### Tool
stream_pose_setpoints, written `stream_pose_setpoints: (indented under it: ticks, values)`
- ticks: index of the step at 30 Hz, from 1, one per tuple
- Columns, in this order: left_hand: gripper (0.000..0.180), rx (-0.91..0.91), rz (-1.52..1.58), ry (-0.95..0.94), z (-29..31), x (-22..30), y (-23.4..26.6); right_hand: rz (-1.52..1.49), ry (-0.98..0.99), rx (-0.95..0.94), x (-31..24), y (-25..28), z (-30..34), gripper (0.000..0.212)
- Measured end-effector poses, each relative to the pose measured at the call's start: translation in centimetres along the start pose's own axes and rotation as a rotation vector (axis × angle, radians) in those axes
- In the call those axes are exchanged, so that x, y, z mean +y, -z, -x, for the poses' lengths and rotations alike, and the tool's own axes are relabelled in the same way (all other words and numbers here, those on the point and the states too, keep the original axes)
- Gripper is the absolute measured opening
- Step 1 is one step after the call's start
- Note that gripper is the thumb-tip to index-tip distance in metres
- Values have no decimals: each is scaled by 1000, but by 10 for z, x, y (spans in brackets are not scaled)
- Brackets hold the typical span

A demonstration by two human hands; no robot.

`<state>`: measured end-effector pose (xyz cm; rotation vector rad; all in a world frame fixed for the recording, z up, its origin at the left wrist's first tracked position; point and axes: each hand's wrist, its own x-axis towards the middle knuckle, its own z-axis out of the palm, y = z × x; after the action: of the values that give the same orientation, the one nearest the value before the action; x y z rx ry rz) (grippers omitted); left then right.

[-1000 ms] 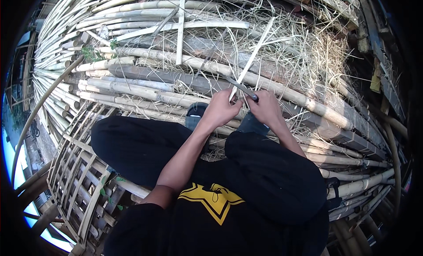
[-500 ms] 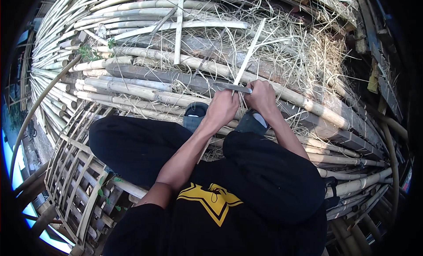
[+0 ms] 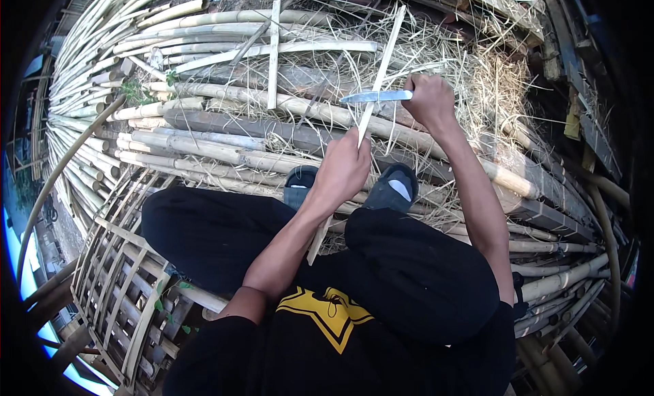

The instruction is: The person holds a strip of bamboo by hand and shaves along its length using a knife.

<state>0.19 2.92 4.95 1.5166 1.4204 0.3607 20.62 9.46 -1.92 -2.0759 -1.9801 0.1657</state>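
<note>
My left hand point(image 3: 342, 165) is closed around a pale, flat bamboo strip point(image 3: 388, 52). The strip runs from between my knees up and away to the right, its lower end showing below the hand. In my right hand point(image 3: 430, 101), farther out and to the right, a knife point(image 3: 376, 96) is gripped by a handle hidden in the fist. Its blade points left and lies across the strip, beyond my left hand. Whether the edge bites into the strip I cannot tell.
Bamboo poles point(image 3: 204, 140) and a squared timber point(image 3: 238, 122) lie crosswise under my sandals point(image 3: 394, 189). Thin shavings point(image 3: 449, 75) cover the far right. Two loose strips point(image 3: 274, 55) cross at the far left. A woven bamboo lattice point(image 3: 119, 280) stands near left.
My right hand has moved away from me and to the right, carrying the knife farther up the strip. My left hand has stayed nearly in place, still holding the strip.
</note>
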Motion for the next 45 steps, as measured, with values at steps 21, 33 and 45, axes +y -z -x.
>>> stream_pose_setpoints:
  ticks: [21, 33, 45]
  values:
    - [35, -192, 234, -43, 12, -27, 15, 194, -131, -386, 58, 82, -88, 23]
    - [36, -20, 144, -40, 0, -32, 12, 66, 79, -354, -31, 43, -34, 33]
    - [35, -20, 154, -155, -3, -22, -10, 200, -93, 75, 51, 69, -106, 24]
